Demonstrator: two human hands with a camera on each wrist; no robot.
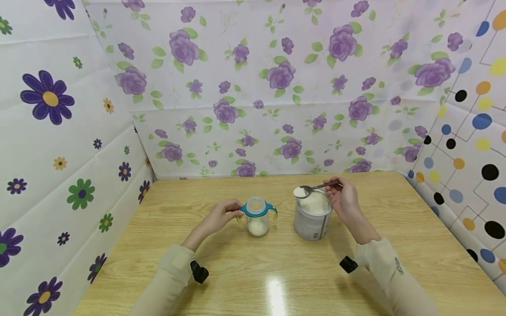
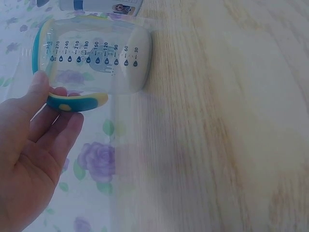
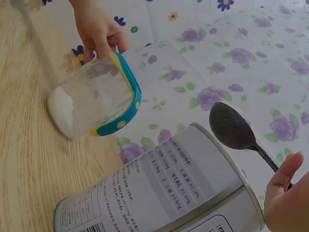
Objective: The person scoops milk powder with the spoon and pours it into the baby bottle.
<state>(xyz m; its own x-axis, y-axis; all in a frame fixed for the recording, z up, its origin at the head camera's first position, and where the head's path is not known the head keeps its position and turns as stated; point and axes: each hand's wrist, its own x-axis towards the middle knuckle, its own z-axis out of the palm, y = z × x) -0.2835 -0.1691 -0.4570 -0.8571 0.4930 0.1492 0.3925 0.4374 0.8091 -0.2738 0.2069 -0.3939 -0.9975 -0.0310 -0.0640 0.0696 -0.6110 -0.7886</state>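
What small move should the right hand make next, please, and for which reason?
Probably the right hand should carry the spoon, kept level, across to the bottle, whose top looks open. The spoon bears white powder and is raised by the open tin; the left hand grips the bottle's handle, perhaps to steady it.

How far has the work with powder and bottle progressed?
Done: powder already lies at the bottom of the bottle, and the can stands open. In hand: the right hand holds a powder-laden spoon above the can; the left hand grips the bottle's handle. Left, probably: tipping this spoonful into the bottle; whether more follows is unclear.
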